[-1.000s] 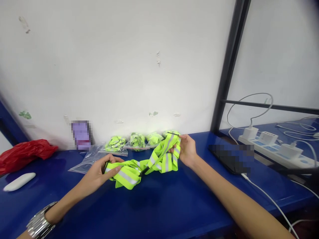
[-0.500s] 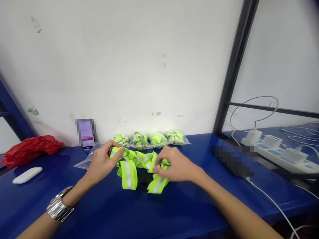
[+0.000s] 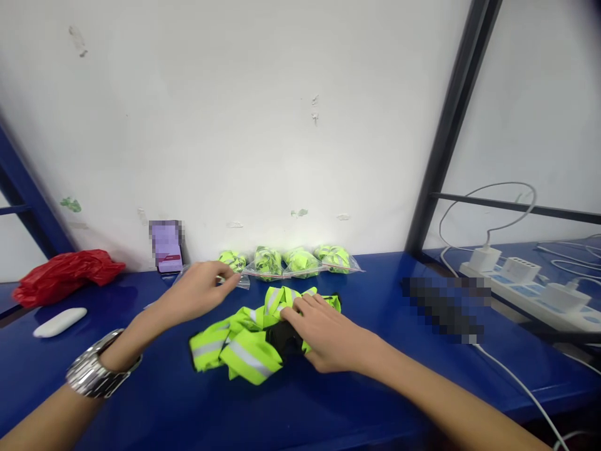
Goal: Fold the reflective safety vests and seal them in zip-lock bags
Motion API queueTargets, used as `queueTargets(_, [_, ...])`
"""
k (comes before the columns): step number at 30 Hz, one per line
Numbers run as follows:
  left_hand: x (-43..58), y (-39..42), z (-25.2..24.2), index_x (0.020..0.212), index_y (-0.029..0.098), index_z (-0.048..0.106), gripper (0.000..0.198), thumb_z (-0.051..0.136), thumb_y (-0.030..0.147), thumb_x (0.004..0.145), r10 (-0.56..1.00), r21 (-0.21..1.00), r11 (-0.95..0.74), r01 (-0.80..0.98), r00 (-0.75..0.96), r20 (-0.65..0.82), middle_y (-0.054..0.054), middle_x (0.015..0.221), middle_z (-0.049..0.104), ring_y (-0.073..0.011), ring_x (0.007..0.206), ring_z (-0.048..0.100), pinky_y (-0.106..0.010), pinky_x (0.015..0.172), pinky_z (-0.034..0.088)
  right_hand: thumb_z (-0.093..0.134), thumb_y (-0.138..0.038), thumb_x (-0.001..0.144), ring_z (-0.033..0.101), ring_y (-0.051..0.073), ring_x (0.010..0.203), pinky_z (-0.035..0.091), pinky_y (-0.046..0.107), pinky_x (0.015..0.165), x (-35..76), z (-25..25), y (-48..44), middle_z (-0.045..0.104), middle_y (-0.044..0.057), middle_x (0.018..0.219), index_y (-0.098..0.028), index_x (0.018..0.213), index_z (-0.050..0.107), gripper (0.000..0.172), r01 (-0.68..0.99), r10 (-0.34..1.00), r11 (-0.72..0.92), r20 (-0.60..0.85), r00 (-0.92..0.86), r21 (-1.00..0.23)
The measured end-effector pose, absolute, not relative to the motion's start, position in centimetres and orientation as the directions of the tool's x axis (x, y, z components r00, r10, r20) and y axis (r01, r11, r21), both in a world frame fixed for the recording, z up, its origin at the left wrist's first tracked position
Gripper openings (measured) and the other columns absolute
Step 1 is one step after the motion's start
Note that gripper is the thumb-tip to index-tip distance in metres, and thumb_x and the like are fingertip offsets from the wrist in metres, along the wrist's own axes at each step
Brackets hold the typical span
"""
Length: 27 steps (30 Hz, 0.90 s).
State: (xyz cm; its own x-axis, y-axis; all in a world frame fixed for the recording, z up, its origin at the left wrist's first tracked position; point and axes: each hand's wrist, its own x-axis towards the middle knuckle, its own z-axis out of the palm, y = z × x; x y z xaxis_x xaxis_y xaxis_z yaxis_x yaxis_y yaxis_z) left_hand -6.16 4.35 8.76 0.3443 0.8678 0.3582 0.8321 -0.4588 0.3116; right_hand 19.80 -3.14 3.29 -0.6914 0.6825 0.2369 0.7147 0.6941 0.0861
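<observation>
Our right hand (image 3: pixel 328 332) lies open, palm down on the crumpled hi-vis vest (image 3: pixel 248 354) at twelve o'clock, gripping nothing. Our left hand (image 3: pixel 197 291), fingers drawn together, is at eleven o'clock, just beside a zip bag (image 3: pixel 233 266) on the blue bench (image 3: pixel 357 401); we cannot tell whether it has hold of the bag.

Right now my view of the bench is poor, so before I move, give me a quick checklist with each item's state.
Right hand resting on the hi-vis reflective vest: ok.
Vest lying flat: not ok, it is bunched.
Black piece at the vest's middle: cannot tell what it is.
Left hand off the vest: ok.
Left fingertips touching the leftmost zip bag: cannot tell.
Four bagged bundles in a row by the wall: ok.
</observation>
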Motion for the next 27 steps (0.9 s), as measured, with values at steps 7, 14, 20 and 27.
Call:
queueTargets(7, [-0.1, 4.3, 7.3, 0.106, 0.015, 0.053, 0.046, 0.06, 0.047, 0.074, 0.75, 0.045, -0.632, 0.773, 0.626, -0.216, -0.01, 0.082, 0.065, -0.0235, 0.065, 0.06, -0.029, 0.051, 0.037, 0.064, -0.065, 0.069, 0.05, 0.03, 0.097, 0.039, 0.05, 0.092, 18.1, 2.2, -3.3, 0.053, 0.011, 0.101, -0.018, 0.12, 0.051, 0.07, 0.689, 0.677, 0.724, 0.212, -0.705, -0.018])
queueTargets(14, [-0.5, 5.2, 7.0, 0.106, 0.018, 0.052, 0.042, 0.062, 0.026, 0.066, 0.793, -0.021, -0.607, 0.795, 0.607, 0.049, -0.007, 0.086, 0.066, -0.0208, 0.07, 0.061, -0.027, 0.054, 0.039, 0.067, -0.025, 0.066, 0.055, 0.027, 0.084, 0.042, 0.038, 0.077, 18.1, 2.7, -3.6, 0.06, 0.014, 0.092, -0.011, 0.108, 0.049, 0.048, 0.764, 0.748, 0.628, 0.159, -0.645, 0.144])
queueTargets(20, [-5.6, 12.2, 12.6, 0.106, 0.017, 0.048, 0.032, 0.048, 0.021, 0.074, 0.859, -0.077, -0.306, 0.949, 0.31, 0.407, -0.013, 0.089, 0.064, -0.0319, 0.084, 0.062, -0.034, 0.064, 0.04, 0.057, -0.023, 0.058, 0.045, 0.025, 0.087, 0.036, 0.04, 0.089, 20.8, 2.7, -5.7, 0.053, 0.007, 0.086, -0.019, 0.085, 0.045, 0.03, 0.744, 0.704, 0.659, 0.259, -0.661, 0.108])
queueTargets(27, [-8.8, 17.5, 13.3, 0.1, 0.019, 0.05, 0.033, 0.055, 0.019, 0.068, 0.88, 0.01, -0.122, 0.992, 0.104, 0.464, -0.014, 0.09, 0.066, -0.0361, 0.091, 0.063, -0.035, 0.069, 0.043, 0.053, -0.019, 0.05, 0.041, 0.02, 0.083, 0.035, 0.033, 0.086, 23.2, 1.0, -9.1, 0.049, 0.002, 0.081, -0.021, 0.074, 0.034, 0.031, 0.7, 0.733, 0.676, 0.303, -0.609, -0.229])
